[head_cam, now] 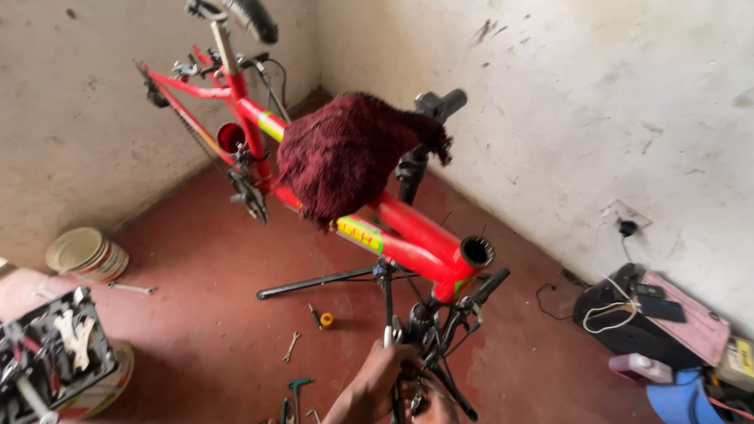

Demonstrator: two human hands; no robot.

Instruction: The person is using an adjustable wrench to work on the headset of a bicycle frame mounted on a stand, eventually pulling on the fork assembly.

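Down at the frame's bottom edge, your left hand (381, 377) has its fingers closed around the handlebar assembly (440, 330), steadying it below the red bike frame (408, 235). Right hand is mostly hidden behind it; can't tell its grip. A maroon rag (345, 153) is draped over the top tube, within reach. Wrenches (290, 345) lie loose on the red floor (196, 314).

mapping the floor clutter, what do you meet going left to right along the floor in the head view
tool tray on a bucket → stacked paint tubs → spanner → small spanner → yellow-tipped screwdriver → repair stand legs → black bag with a pink book
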